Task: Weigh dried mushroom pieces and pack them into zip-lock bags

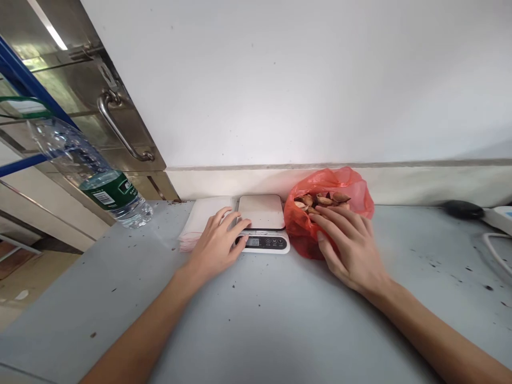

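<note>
A small white digital scale [262, 209] lies on the table, its display reading about 0.0 and its plate bare. My left hand [218, 237] is open over the left edge of the scale, fingers spread and partly across a stack of white paper bags or sheets [200, 213] beside it. To the right of the scale stands a red plastic bag [300, 232], its mouth open, with several brown nuts or dried pods [326, 200] inside. My right hand [352, 242] rests open at the bag's front right rim, the fingertips over the opening; nothing is visibly gripped.
A large clear plastic bottle [112, 189] with a green label stands at the table's left edge. A black object [463, 209] and a white device with a cable [498, 218] lie at the right. The white wall [304, 80] rises behind. Dark crumbs dot the grey tabletop [256, 330].
</note>
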### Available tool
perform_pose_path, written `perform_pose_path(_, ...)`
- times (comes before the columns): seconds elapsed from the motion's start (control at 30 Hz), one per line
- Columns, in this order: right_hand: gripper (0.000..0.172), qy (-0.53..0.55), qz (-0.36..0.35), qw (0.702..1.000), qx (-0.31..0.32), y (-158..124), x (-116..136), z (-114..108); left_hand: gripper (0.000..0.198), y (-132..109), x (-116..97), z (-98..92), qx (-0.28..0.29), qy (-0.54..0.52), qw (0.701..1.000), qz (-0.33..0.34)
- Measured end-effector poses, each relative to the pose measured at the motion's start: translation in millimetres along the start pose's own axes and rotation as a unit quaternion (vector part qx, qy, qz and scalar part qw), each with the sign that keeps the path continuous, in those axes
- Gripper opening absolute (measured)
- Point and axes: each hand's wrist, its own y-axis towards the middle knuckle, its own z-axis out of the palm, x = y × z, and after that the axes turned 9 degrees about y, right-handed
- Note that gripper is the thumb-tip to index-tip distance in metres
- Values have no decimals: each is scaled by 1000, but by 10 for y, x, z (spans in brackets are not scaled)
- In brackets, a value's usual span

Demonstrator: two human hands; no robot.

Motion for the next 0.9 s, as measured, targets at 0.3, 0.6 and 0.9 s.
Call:
perform_pose_path(0.3, 41, 19, 14, 1000, 15, -24, -43, -15, 27, -1, -15, -10, -17, 2, 1000, 3)
perform_pose_path(0.6, 45, 33, 26, 999, 30, -41, -57, 5, 27, 4, -3, -5, -6, -8, 1000, 0)
perform_pose_path(0.9, 43, 26, 23, 999, 37, -36, -61, -15, 29, -4, -7, -20, -5, -17, 1000, -3)
